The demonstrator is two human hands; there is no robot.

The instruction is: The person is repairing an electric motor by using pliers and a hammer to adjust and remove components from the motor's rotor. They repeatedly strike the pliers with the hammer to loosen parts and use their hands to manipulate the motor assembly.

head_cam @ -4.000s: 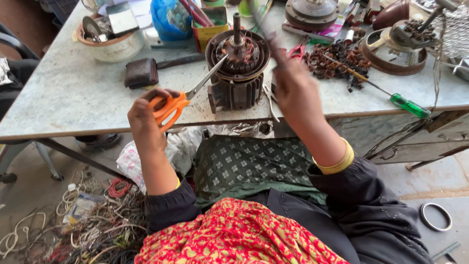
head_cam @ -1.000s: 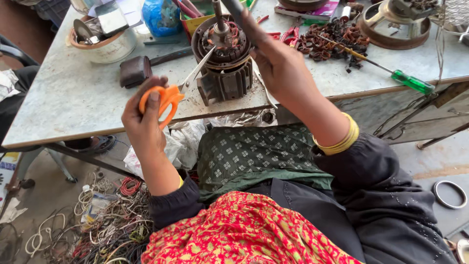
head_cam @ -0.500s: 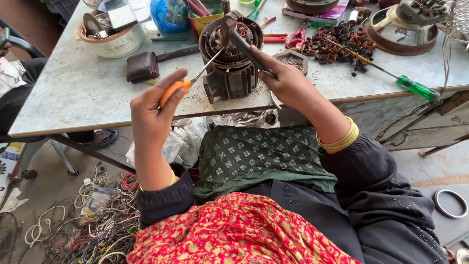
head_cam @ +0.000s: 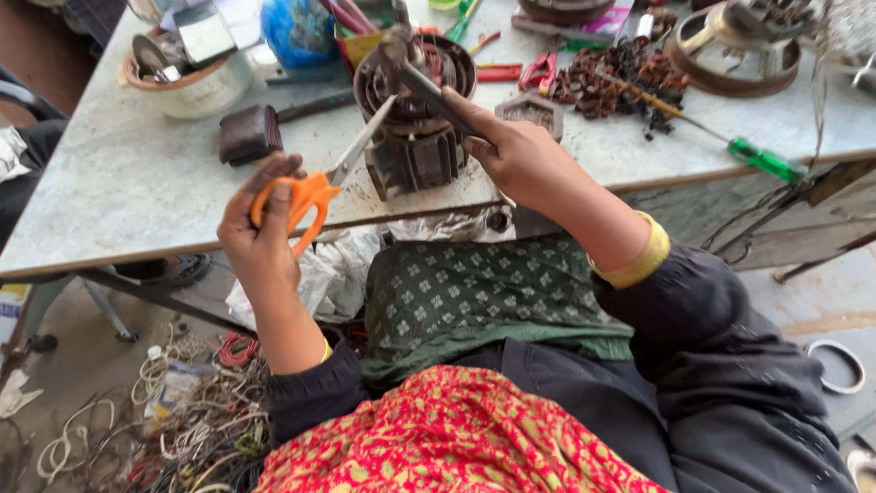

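My left hand (head_cam: pixel 260 228) grips orange-handled scissors (head_cam: pixel 315 187), whose blades point up towards a dark motor stator (head_cam: pixel 415 119) standing at the table's front edge. My right hand (head_cam: pixel 516 155) holds a thin grey strip (head_cam: pixel 424 87) pinched between the fingers, reaching over the stator's top. The scissor tips lie close to that strip, near the stator's left side.
On the grey table (head_cam: pixel 137 201) lie a dark block (head_cam: pixel 248 134), a white bowl of tools (head_cam: pixel 187 78), a green-handled screwdriver (head_cam: pixel 757 157), a pile of copper wire scraps (head_cam: pixel 620 82), red pliers (head_cam: pixel 543 68) and another round motor part (head_cam: pixel 735 41). Tangled wires (head_cam: pixel 173 429) cover the floor at left.
The view has shifted and drawn closer. My right hand has lowered from above the stator to its right side, still holding the strip. The scissors stay pointed at the stator.
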